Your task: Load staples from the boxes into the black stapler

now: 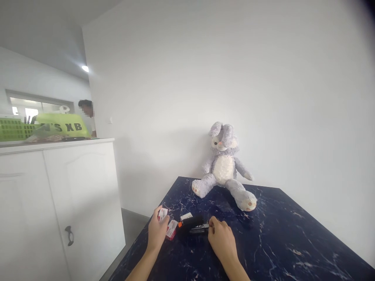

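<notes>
On the dark blue marbled table [278, 226], my left hand [156, 232] is closed around a small red-and-white box [163, 214]. A second red-and-white box [172, 228] lies just right of that hand, close to its thumb. Right of the boxes is a black stapler [193, 221] with an orange end on its left and a silver metal part on its right. My right hand [222, 236] pinches the right end of the stapler, its fingertips partly hidden. Behind the stapler lies a small whitish piece [186, 216], too small to name.
A grey-and-white plush rabbit [224, 168] sits at the back of the table against the white wall [164, 97]. To the left stands a white cabinet [84, 187] with a green basket [13, 129] and a yellow-green item [63, 124] on top. Behind it is a person [93, 124].
</notes>
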The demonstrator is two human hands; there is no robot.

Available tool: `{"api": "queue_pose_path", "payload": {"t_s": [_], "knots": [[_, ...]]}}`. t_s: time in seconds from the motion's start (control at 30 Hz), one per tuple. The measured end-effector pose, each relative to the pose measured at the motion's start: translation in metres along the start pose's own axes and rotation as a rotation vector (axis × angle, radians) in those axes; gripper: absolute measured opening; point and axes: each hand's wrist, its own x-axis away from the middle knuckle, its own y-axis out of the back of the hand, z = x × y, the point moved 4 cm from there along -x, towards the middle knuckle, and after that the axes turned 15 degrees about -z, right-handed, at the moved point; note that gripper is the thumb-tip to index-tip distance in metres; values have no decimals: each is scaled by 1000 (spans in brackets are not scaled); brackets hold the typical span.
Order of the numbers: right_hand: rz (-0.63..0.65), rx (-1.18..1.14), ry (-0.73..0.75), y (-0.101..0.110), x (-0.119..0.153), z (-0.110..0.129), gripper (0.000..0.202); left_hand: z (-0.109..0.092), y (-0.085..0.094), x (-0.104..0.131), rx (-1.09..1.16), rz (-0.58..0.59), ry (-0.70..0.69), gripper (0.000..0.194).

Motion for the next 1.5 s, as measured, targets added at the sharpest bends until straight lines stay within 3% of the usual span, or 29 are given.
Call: {"api": "queue_pose_path", "payload": {"t_s": [0.2,0.43,0.67,0.93,1.13,1.27,1.4,1.5], "knots": [[-77,113,19,4,-2,-4,22,7,-4,-1,11,-18,-4,49],[83,-231,158,-9,1,2,29,10,-6,0,19,-1,4,50],[-51,-19,154,-2,5,8,29,13,-6,-3,11,-15,23,45],[-4,-249,-242,-7,-5,-23,21,11,-4,0,47,-54,10,38],[-162,-495,-476,-2,-7,-38,41,-11,-1,11,169,-38,-46,47],[-218,-582,-509,6,-6,-32,46,-35,-2,30,388,22,1,57],[-253,-713,-577,8,-2,-18,48,-47,-3,43,514,14,112,45],[-267,-845,-544,11,0,4,45,-46,-6,43,532,21,152,38]]}}
